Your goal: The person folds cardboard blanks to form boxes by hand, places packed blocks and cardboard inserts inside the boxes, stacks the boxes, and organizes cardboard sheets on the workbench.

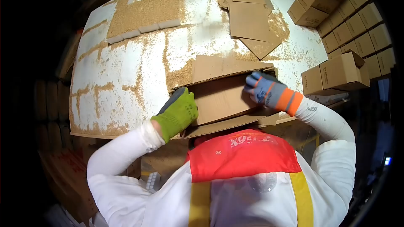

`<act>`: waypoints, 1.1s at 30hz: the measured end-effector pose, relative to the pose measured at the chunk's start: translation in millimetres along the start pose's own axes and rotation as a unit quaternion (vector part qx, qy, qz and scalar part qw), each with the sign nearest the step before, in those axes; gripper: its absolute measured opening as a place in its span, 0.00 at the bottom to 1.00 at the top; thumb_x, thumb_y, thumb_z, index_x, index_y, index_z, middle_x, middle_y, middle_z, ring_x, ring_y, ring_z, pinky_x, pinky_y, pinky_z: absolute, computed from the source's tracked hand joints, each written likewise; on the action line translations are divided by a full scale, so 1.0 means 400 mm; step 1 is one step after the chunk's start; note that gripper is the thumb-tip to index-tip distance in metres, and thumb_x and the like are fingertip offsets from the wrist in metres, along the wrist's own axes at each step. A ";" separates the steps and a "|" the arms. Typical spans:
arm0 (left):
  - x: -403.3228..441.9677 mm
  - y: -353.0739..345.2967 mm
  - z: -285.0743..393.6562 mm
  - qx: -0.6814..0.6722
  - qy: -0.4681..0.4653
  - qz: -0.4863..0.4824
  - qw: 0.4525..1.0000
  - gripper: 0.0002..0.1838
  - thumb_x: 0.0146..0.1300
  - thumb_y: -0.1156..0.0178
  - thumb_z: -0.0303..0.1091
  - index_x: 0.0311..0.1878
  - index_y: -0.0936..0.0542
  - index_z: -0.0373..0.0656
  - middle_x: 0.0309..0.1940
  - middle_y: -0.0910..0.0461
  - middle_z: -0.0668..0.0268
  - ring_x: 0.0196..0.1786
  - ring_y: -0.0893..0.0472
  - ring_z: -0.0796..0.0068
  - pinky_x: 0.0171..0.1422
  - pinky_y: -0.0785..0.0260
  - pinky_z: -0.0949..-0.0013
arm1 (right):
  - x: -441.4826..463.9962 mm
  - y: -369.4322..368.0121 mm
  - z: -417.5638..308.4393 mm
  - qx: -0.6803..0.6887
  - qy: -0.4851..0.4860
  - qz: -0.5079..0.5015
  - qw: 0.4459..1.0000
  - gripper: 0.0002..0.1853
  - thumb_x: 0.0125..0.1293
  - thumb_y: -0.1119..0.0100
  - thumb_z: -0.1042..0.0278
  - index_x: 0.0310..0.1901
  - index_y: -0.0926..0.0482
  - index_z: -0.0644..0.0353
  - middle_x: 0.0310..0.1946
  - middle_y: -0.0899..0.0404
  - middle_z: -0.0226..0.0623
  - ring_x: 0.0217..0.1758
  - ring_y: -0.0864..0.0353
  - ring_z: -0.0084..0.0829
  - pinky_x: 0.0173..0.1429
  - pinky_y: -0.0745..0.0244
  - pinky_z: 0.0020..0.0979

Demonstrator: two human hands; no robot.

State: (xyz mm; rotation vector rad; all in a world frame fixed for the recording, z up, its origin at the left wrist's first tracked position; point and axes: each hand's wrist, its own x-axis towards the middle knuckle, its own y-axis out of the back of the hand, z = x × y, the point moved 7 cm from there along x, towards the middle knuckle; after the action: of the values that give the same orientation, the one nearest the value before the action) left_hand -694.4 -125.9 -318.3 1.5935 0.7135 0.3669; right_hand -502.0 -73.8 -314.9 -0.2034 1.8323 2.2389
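Hold the open carton (221, 101) square: left hand (177, 112) curled at its left end, right hand (266, 91) fingers bent at the far right; whether either pinches, I can't tell

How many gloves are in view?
2: a green glove on the left hand at the left end of the cardboard box, and a grey-and-orange glove on the right hand near its right end. Dark edges may hide others.

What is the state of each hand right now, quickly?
Left hand: closed on left end of cardboard box.
Right hand: fingers curled at the box's right end; grip unclear.
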 end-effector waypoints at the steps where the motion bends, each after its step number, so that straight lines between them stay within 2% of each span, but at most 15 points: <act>1: 0.019 0.003 0.010 0.006 -0.006 -0.054 0.999 0.10 0.50 0.34 0.43 0.33 0.17 0.49 0.31 0.22 0.69 0.41 0.24 0.67 0.46 0.33 0.60 | 0.019 -0.080 -0.029 -0.033 -0.021 0.014 0.999 0.05 0.58 0.44 0.65 0.31 0.20 0.54 0.37 0.25 0.31 0.50 0.29 0.36 0.56 0.34 0.33; 3: 0.047 -0.004 0.019 0.014 0.017 -0.120 0.992 0.11 0.49 0.33 0.43 0.33 0.17 0.48 0.32 0.22 0.67 0.42 0.24 0.67 0.44 0.34 0.61 | 0.050 -0.145 -0.045 -0.040 -0.083 -0.106 0.990 0.06 0.55 0.42 0.62 0.25 0.18 0.49 0.41 0.23 0.28 0.51 0.29 0.35 0.54 0.31 0.38; 5: 0.057 -0.017 0.026 0.008 0.078 -0.152 0.985 0.11 0.49 0.32 0.43 0.33 0.17 0.48 0.32 0.22 0.66 0.42 0.24 0.67 0.43 0.33 0.61 | 0.061 -0.114 -0.010 -0.001 -0.073 -0.099 0.992 0.05 0.53 0.39 0.61 0.29 0.18 0.50 0.40 0.24 0.29 0.51 0.28 0.37 0.51 0.29 0.37; 7: 0.056 -0.041 0.000 -0.078 0.119 -0.099 0.985 0.21 0.47 0.30 0.42 0.44 0.20 0.44 0.43 0.24 0.60 0.46 0.25 0.61 0.46 0.30 0.57 | 0.023 -0.120 0.028 0.194 -0.002 0.020 0.981 0.10 0.46 0.35 0.66 0.34 0.17 0.50 0.44 0.23 0.31 0.50 0.26 0.38 0.49 0.26 0.37; 10: 0.035 0.003 -0.038 -0.238 0.127 0.017 0.963 0.37 0.44 0.26 0.43 0.60 0.27 0.44 0.60 0.31 0.52 0.57 0.28 0.50 0.57 0.30 0.50 | -0.041 -0.085 0.037 0.347 -0.029 0.042 0.937 0.13 0.49 0.31 0.66 0.39 0.18 0.52 0.50 0.22 0.33 0.56 0.25 0.42 0.59 0.26 0.40; 14: 0.039 0.011 -0.035 -0.226 0.023 0.042 0.973 0.38 0.46 0.28 0.44 0.63 0.27 0.47 0.65 0.32 0.54 0.63 0.31 0.49 0.65 0.35 0.50 | -0.072 -0.084 0.079 0.632 -0.056 0.081 0.769 0.19 0.45 0.24 0.69 0.40 0.21 0.54 0.50 0.22 0.37 0.58 0.26 0.42 0.61 0.29 0.38; 17: 0.040 0.013 -0.032 -0.225 -0.030 0.035 0.973 0.36 0.46 0.30 0.43 0.62 0.26 0.49 0.66 0.32 0.56 0.63 0.31 0.50 0.65 0.35 0.52 | -0.043 -0.079 0.045 0.601 0.008 0.040 0.798 0.18 0.46 0.24 0.66 0.40 0.20 0.54 0.49 0.22 0.36 0.57 0.26 0.42 0.61 0.29 0.40; 19: 0.045 0.004 -0.022 -0.194 -0.046 0.039 0.979 0.26 0.47 0.32 0.39 0.53 0.21 0.54 0.61 0.30 0.60 0.60 0.29 0.56 0.60 0.33 0.54 | -0.012 -0.079 -0.029 0.405 0.051 -0.008 0.913 0.13 0.48 0.30 0.62 0.37 0.18 0.52 0.47 0.21 0.28 0.54 0.26 0.36 0.58 0.29 0.40; 21: 0.061 0.005 -0.004 -0.187 -0.060 -0.017 0.980 0.20 0.48 0.33 0.37 0.48 0.19 0.55 0.58 0.28 0.63 0.58 0.28 0.59 0.57 0.32 0.55 | 0.034 -0.097 -0.097 0.232 0.029 -0.153 0.960 0.13 0.47 0.33 0.61 0.37 0.17 0.49 0.46 0.21 0.27 0.53 0.26 0.36 0.57 0.30 0.39; 25: 0.066 -0.018 -0.010 -0.184 -0.055 -0.019 0.981 0.15 0.47 0.34 0.33 0.42 0.18 0.56 0.54 0.27 0.67 0.55 0.27 0.61 0.55 0.31 0.57 | 0.041 -0.064 -0.047 0.372 0.027 -0.123 0.919 0.13 0.50 0.32 0.55 0.35 0.18 0.49 0.46 0.20 0.32 0.52 0.24 0.41 0.55 0.28 0.40; 26: 0.066 -0.017 -0.012 -0.190 -0.053 -0.017 0.980 0.16 0.47 0.34 0.32 0.43 0.18 0.56 0.54 0.27 0.67 0.55 0.26 0.60 0.56 0.31 0.57 | 0.062 -0.046 -0.019 0.413 -0.066 -0.189 0.888 0.16 0.53 0.32 0.50 0.38 0.18 0.51 0.46 0.20 0.35 0.50 0.22 0.43 0.52 0.25 0.41; 27: 0.065 -0.017 -0.013 -0.198 -0.051 -0.013 0.979 0.17 0.47 0.34 0.32 0.43 0.18 0.55 0.54 0.26 0.67 0.56 0.26 0.60 0.58 0.31 0.58 | 0.076 -0.051 0.001 0.404 -0.118 -0.003 0.907 0.22 0.53 0.31 0.46 0.44 0.21 0.51 0.47 0.22 0.37 0.49 0.21 0.44 0.49 0.24 0.42; 28: 0.054 0.005 -0.023 -0.232 -0.049 0.061 0.970 0.18 0.46 0.34 0.31 0.45 0.18 0.54 0.54 0.25 0.66 0.56 0.25 0.59 0.59 0.31 0.57 | 0.092 -0.068 -0.019 0.347 -0.141 -0.020 0.927 0.25 0.52 0.30 0.45 0.47 0.22 0.51 0.47 0.23 0.38 0.49 0.21 0.44 0.48 0.24 0.41; 31: -0.053 0.083 -0.131 -0.338 0.046 0.258 0.904 0.24 0.49 0.35 0.26 0.54 0.19 0.48 0.58 0.21 0.64 0.62 0.25 0.61 0.65 0.32 0.60 | 0.129 -0.076 -0.030 0.244 -0.174 -0.076 0.951 0.33 0.46 0.24 0.47 0.52 0.26 0.51 0.48 0.26 0.41 0.49 0.21 0.43 0.46 0.23 0.41; 33: -0.175 -0.080 -0.244 -0.613 0.267 0.371 0.644 0.29 0.55 0.37 0.24 0.63 0.24 0.45 0.63 0.25 0.62 0.65 0.26 0.65 0.65 0.32 0.65 | 0.132 -0.083 -0.036 0.253 -0.180 -0.078 0.947 0.34 0.44 0.23 0.47 0.52 0.26 0.50 0.48 0.26 0.40 0.47 0.21 0.43 0.45 0.23 0.41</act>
State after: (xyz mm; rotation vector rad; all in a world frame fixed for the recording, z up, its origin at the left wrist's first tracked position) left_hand -814.7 -94.2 -321.8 0.3038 0.0285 1.5947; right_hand -544.5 -76.7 -362.8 0.1416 2.0160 1.5121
